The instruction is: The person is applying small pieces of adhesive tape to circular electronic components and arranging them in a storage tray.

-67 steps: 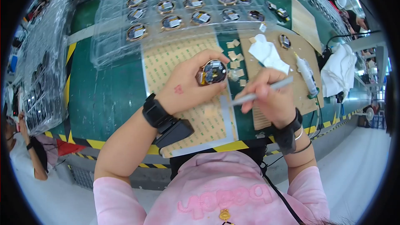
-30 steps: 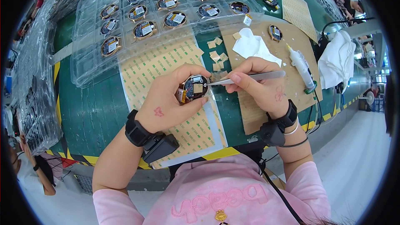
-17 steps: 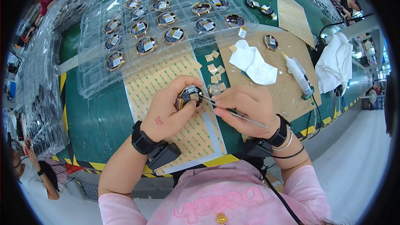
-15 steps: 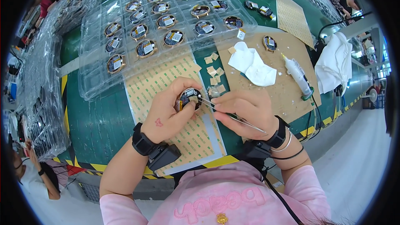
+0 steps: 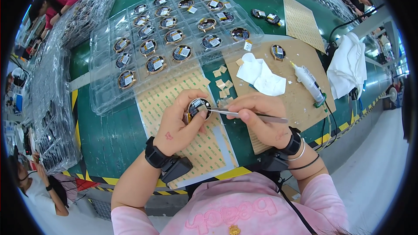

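My left hand (image 5: 179,124) is closed around a round watch case (image 5: 197,103) with its dark circuit inside facing up. The left thumb presses down at a small tan piece on the case. Between the fingers of my right hand (image 5: 261,115) is a pair of metal tweezers (image 5: 273,118). Their tips reach over the right side of the watch case, beside the left thumb; whether they grip anything is too small to tell. Under my hands lies a tan adhesive sheet (image 5: 183,156) with green print. Several small tan squares (image 5: 220,83) lie just beyond my right hand.
A clear compartment tray (image 5: 104,85) holding several watch cases stands at the far left. On a brown board (image 5: 257,137) to the right are white cloths (image 5: 271,79), another watch case (image 5: 278,52) and a glue syringe (image 5: 307,78) with a cable. Other people are at the sides.
My right hand has turned, so the tweezers now lie nearly level instead of slanting down to the right. The left hand still holds the watch case. The whole view has shifted slightly.
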### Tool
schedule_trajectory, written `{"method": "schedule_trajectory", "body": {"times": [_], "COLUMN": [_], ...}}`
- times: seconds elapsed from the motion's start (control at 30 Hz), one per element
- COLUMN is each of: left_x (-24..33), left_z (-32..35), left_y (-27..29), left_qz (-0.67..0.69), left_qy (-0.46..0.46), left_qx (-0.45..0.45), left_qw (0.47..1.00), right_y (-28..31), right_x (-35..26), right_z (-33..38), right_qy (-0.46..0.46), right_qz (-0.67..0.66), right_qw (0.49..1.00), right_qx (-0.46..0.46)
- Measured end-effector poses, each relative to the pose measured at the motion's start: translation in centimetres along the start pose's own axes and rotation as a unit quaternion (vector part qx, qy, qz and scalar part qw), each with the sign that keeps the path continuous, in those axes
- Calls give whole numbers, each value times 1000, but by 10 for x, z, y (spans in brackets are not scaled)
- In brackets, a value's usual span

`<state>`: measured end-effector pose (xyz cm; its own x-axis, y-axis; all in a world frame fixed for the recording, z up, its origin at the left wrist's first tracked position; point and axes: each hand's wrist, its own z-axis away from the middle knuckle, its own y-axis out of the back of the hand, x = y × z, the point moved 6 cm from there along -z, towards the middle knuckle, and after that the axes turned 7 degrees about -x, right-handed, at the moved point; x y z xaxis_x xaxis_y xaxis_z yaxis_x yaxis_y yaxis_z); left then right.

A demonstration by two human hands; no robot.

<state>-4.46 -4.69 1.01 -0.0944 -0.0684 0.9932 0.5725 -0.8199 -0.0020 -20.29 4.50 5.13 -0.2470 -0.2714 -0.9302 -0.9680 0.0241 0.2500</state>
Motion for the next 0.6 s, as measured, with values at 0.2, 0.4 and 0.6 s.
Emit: {"method": "schedule_trajectory", "body": {"times": [0.2, 0.4, 0.6], "left_x": [0, -2, 0], "left_z": [-1, -1, -1], "left_y": [1, 1, 1], "left_qz": [-75, -62, -105], "left_qy": [-82, -58, -95], "left_qx": [13, 8, -24], "left_qw": [994, 996, 990], "right_y": [-3, -4, 1], "right_x": [-7, -4, 11], "right_z": [-2, -3, -2], "right_qy": [30, 38, -65], "right_qz": [152, 152, 21], "right_qw": [988, 988, 997], "right_qx": [-5, 7, 30]}}
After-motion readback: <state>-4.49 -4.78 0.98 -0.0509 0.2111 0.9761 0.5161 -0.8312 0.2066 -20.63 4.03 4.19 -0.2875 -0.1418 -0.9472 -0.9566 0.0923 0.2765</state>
